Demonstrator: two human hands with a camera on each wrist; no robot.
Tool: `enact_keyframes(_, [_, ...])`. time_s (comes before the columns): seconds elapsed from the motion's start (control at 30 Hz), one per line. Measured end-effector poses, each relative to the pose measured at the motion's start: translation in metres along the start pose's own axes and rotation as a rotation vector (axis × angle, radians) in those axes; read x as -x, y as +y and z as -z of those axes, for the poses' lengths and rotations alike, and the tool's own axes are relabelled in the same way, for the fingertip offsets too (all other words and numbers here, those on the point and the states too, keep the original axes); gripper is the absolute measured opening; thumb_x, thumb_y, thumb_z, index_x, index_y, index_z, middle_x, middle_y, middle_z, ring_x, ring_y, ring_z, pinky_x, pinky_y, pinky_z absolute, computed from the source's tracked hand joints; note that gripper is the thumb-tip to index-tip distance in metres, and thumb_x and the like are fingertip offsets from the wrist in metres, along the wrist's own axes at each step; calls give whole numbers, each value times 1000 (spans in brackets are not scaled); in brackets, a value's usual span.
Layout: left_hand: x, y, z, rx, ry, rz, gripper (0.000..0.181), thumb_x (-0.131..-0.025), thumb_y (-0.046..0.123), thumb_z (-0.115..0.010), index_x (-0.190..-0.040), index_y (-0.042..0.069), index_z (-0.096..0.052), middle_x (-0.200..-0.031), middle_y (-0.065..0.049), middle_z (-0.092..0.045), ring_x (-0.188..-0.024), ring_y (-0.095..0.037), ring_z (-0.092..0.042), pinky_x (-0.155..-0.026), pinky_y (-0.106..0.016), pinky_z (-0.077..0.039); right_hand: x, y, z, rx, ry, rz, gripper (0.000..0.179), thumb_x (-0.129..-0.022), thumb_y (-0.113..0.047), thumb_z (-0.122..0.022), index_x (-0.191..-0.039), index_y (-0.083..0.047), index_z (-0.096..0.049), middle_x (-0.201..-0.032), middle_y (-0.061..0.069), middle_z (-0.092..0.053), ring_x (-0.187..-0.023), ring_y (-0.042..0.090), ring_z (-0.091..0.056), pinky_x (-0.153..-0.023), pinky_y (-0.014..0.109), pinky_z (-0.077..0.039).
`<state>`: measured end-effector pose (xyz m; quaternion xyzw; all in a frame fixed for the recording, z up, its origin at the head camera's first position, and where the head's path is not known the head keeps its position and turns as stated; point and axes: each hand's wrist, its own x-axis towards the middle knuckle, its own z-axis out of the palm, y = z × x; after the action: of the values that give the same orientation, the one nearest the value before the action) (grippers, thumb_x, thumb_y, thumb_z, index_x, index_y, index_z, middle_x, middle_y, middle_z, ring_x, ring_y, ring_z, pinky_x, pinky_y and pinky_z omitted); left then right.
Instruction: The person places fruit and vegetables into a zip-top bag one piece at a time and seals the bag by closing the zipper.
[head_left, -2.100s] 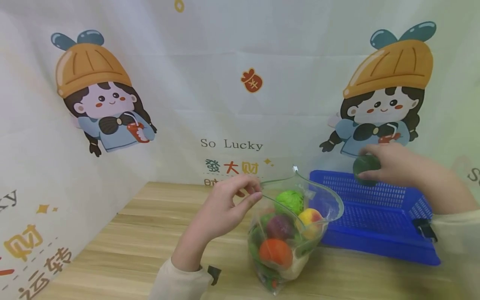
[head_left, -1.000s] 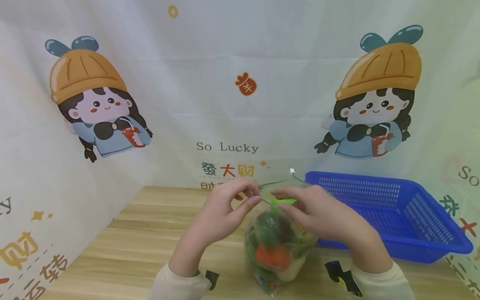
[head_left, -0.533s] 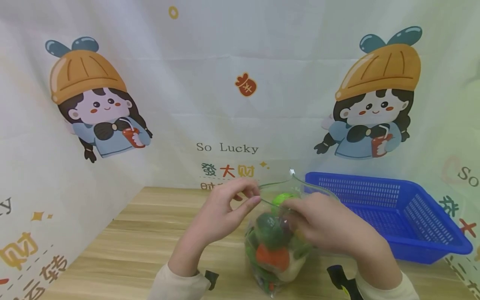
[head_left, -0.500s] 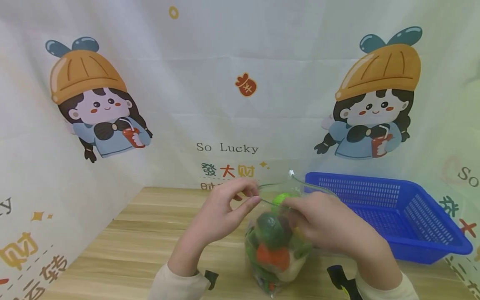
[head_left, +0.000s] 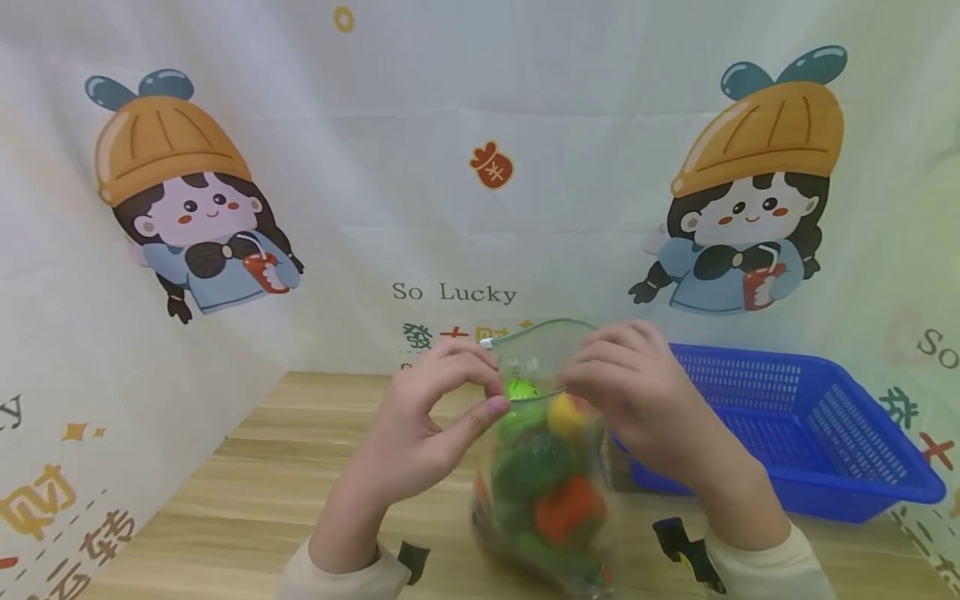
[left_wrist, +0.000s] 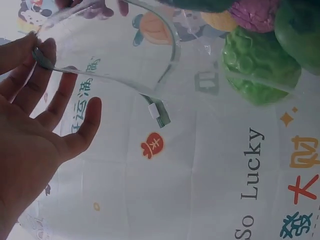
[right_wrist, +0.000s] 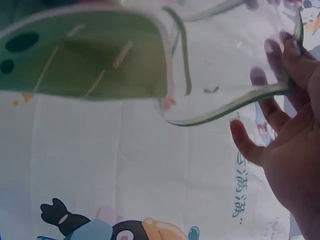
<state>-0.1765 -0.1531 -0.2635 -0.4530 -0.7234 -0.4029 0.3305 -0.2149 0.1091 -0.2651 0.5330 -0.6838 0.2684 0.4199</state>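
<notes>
A clear zip bag (head_left: 547,354) with a green-edged mouth stands between my hands, filled with vegetables and fruit. My left hand (head_left: 431,417) pinches the left side of its rim between thumb and fingers. On the opposite side my right hand (head_left: 648,408) pinches the rim too, its fingertips partly hidden in the head view. Through the plastic show a bright green lettuce-like piece (left_wrist: 260,65), a yellow-red peach (head_left: 570,415), a dark green round piece (head_left: 536,464), an orange-red piece (head_left: 570,508) and a purple piece (left_wrist: 254,14). The bag's white slider (head_left: 487,342) sits beside my left fingers.
A blue perforated basket (head_left: 810,492) stands right of the bag, partly behind my right hand. Under them lies a wood-grain tabletop (head_left: 300,467). A printed cloth (head_left: 420,167) hangs close behind and along the sides.
The right hand has put the dark green piece into the bag, pressed inside, then moved out to the rim. The mouth has turned, bringing the slider leftward near the left hand.
</notes>
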Motion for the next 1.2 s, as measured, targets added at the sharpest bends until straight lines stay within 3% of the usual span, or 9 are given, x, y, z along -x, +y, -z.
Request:
enact_keyframes(0.07, [0,-5,2,14,24,26,15,-99,-4,-68,-106,8,-71,-109,-7,-73,-116,-22,-65,-101,-35,-55,0,1,2,-150,-19,34,24,-110,-21,-58,-100,-11,-77,-97,0,-76,-105,20,-66,-108,30,-49])
enact_keyframes(0.17, [2,-20,3,-2,24,182,28,-104,-6,-56,-125,8,-69,-139,-11,-68,-131,-26,-62,-104,-44,-57,1,0,1,-405,-79,111,22,-110,-13,-55,-106,-7,-75,-101,6,-74,-104,19,-66,-107,22,-53])
enact_keyframes(0.27, [8,-37,1,17,-73,380,43,-108,-3,-49,-146,13,-59,-164,-7,-49,-146,-31,-51,-112,-57,-54,2,-4,-3,-588,-160,176,17,-107,-1,-57,-112,-4,-73,-103,9,-73,-100,19,-68,-99,25,-59])
enact_keyframes(0.37, [12,-48,-5,107,-199,479,50,-110,0,-45,-158,17,-47,-172,-4,-37,-151,-33,-45,-119,-62,-47,1,-11,-6,-685,-236,216,26,-102,13,-56,-115,-5,-71,-103,9,-72,-95,17,-66,-89,25,-61])
enact_keyframes(0.63, [8,-33,-16,160,-446,328,44,-112,6,-46,-153,22,-52,-176,6,-28,-166,-20,-22,-127,-58,-39,-5,-27,-9,-776,-401,319,39,-91,23,-58,-117,-4,-68,-104,10,-71,-96,16,-68,-89,25,-62])
enact_keyframes(0.8, [7,-28,-13,17,-439,223,18,-106,-1,-57,-118,12,-61,-153,-6,-57,-149,-26,-49,-121,-50,-47,-3,-29,-3,-752,-457,294,32,-96,17,-61,-114,-7,-71,-105,7,-73,-97,13,-68,-91,22,-61])
enact_keyframes(1.0, [10,-36,-2,-44,-313,337,21,-100,-12,-59,-104,8,-59,-111,-7,-69,-111,-23,-68,-96,-38,-63,1,-24,12,-633,-364,126,34,-94,14,-68,-115,-11,-73,-104,2,-77,-95,12,-68,-87,23,-61])
enact_keyframes(1.1, [10,-43,0,-106,-236,359,14,-103,-7,-60,-108,6,-58,-99,-8,-66,-91,-20,-64,-80,-31,-62,3,-16,20,-405,-264,41,36,-89,9,-76,-111,-19,-77,-99,-7,-75,-93,8,-64,-87,22,-54])
enact_keyframes(1.2, [10,-50,3,-157,-132,384,14,-104,-5,-60,-115,4,-60,-99,-12,-66,-81,-18,-58,-69,-27,-56,6,-5,25,-79,-142,-52,32,-82,5,-83,-101,-21,-81,-94,-8,-73,-97,13,-64,-95,37,-48])
